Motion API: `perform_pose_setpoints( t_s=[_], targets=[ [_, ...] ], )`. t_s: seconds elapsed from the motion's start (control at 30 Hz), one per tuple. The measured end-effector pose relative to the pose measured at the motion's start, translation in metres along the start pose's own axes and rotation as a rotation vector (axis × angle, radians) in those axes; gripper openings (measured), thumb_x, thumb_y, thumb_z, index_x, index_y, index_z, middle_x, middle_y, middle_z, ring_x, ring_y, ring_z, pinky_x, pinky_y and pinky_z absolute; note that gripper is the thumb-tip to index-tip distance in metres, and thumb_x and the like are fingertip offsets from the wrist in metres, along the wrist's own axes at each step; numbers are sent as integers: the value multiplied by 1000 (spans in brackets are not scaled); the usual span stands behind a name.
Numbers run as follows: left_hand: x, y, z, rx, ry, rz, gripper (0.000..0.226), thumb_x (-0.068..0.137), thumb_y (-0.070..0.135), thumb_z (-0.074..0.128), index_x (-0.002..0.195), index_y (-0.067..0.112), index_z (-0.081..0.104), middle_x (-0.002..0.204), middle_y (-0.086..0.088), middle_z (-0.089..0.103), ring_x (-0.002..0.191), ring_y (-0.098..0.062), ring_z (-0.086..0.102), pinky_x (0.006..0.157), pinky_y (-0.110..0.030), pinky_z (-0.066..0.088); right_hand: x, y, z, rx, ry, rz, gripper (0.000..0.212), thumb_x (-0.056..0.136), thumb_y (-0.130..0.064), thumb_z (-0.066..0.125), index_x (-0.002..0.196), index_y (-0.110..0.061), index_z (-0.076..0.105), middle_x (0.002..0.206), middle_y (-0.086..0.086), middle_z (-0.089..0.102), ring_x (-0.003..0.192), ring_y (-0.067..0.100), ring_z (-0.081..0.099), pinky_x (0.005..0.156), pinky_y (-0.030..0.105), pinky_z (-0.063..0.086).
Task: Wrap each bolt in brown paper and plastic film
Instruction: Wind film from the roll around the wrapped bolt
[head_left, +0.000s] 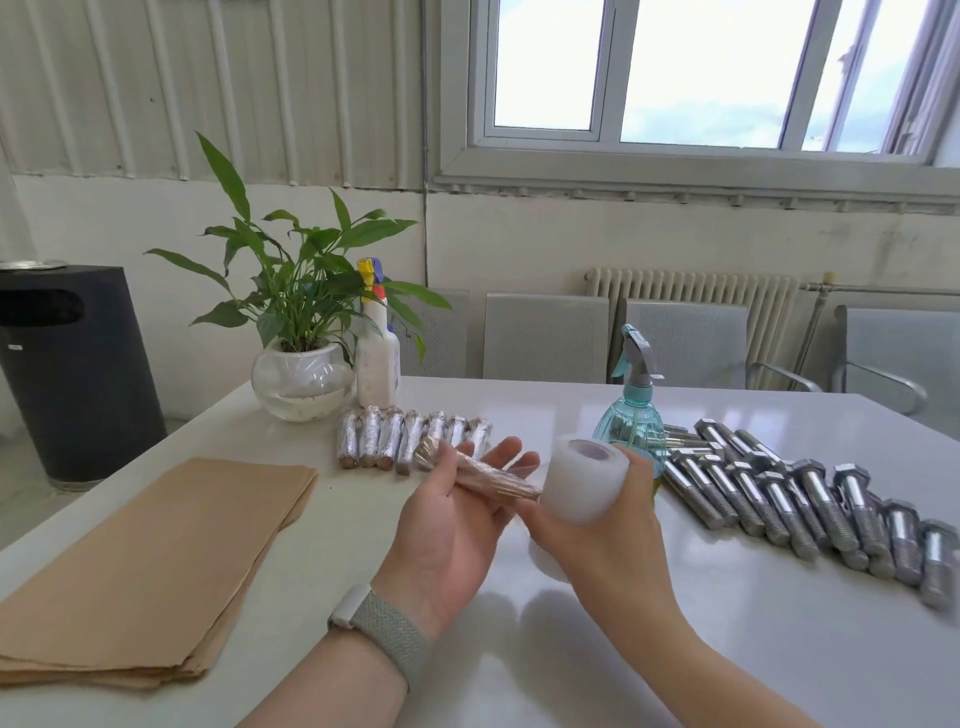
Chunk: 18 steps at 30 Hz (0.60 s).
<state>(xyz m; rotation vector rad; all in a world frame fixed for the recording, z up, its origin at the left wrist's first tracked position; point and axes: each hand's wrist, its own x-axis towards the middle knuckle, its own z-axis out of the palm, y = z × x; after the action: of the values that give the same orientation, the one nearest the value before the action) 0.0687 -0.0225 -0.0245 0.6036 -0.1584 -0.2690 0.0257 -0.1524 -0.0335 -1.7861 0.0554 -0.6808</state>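
Wristband (382, 631) on the left forearm sits lowest in the frame, and above it the left hand (457, 512) lies palm-up at centre, fingers spread and relaxed, with a paper-wrapped bolt (480, 475) resting across them, its brown roll already glinting with film. Just to the right of it, the right hand (597, 512) curls round the white roll of plastic film (584, 478), whose lower edge is touching the bolt's near end.

Judged as the filming step nearly done: keep the film taut as it comes off the roll, overlap each turn, and cover both ends so the paper cannot unfurl. A flat palm gives little hold, so closing the fingers round the bolt would stop it rolling away.

Centre of the frame, behind the hands, a row of finished wrapped bolts (413, 441) lies side by side. Right of centre, bare steel bolts (810, 504) wait in a loose spread beside a teal spray bottle (631, 415). Lower left holds the stack of brown paper (150, 571) on the white table (675, 649).
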Motion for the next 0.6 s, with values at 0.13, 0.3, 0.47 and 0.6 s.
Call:
perform_pose_setpoints(
  t_s=[0.13, 0.3, 0.47, 0.6],
  targets=[
    [2, -7, -4, 296, 17, 149, 41, 92, 39, 46, 117, 6, 47, 98, -16, 74, 92, -33, 72, 65, -34, 58, 7, 0, -8, 250, -148, 264, 68, 53, -32, 87, 113, -21, 55, 94, 3, 68, 81, 14, 68, 62, 32, 55],
    [-1, -12, -7, 691, 39, 426, 26, 87, 47, 50, 101, 26, 58, 71, -1, 69, 65, -22, 70, 56, -29, 53, 5, -5, -16, 402, -418, 568, 66, 57, -23, 91, 114, -3, 65, 83, 12, 67, 75, 25, 64, 73, 43, 56],
    [-5, -9, -5, 765, 48, 511, 41, 88, 58, 47, 100, 20, 54, 61, -3, 59, 50, -17, 59, 49, -23, 48, 1, -9, -20, 476, -501, 681, 49, 69, -38, 79, 108, -9, 69, 82, 11, 67, 67, 22, 66, 64, 31, 53],
    [-7, -11, -4, 802, 81, 477, 52, 86, 76, 34, 89, 31, 60, 54, 1, 51, 43, -15, 48, 40, -26, 38, -5, -13, -19, 611, -637, 718, 30, 71, -28, 80, 93, -7, 77, 82, 15, 70, 72, 32, 68, 67, 35, 58]
  ],
)
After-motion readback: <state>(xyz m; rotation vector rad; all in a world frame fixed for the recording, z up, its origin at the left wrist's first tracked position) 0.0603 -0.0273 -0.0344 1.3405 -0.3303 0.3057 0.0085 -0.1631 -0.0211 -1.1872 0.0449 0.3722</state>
